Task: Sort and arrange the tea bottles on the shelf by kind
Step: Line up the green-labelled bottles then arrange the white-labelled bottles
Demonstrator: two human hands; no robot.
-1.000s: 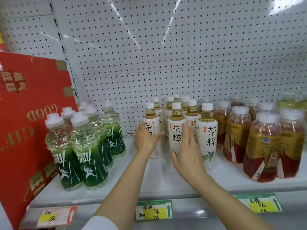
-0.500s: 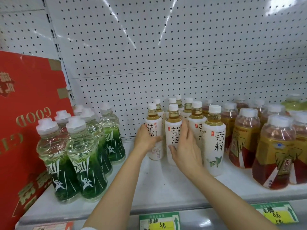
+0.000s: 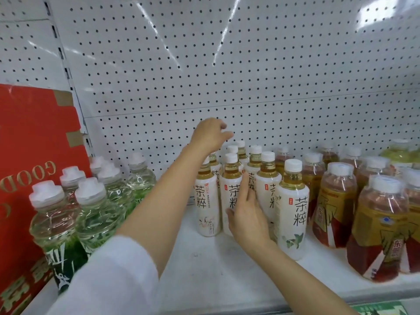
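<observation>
**Reaching over the white-label tea bottles**

Stretching high goes the left hand (image 3: 210, 135), fingers loosely curled and holding nothing, hovering above the caps at the back of the white-label bottles (image 3: 230, 194). That cluster stands mid-shelf (image 3: 227, 269), upright and packed close. The right hand (image 3: 246, 214) lies flat and open against the front of it, palm pressing on a label, not wrapped around anything. Left of the cluster, the green bottles (image 3: 91, 214); right of it, touching, the amber bottles (image 3: 336, 201). Full bottles, so likely weighty and stiff, with smooth labels that may slip. Safest hold, I'd judge: the narrow neck under the cap, or a full wrap round the waist.
</observation>
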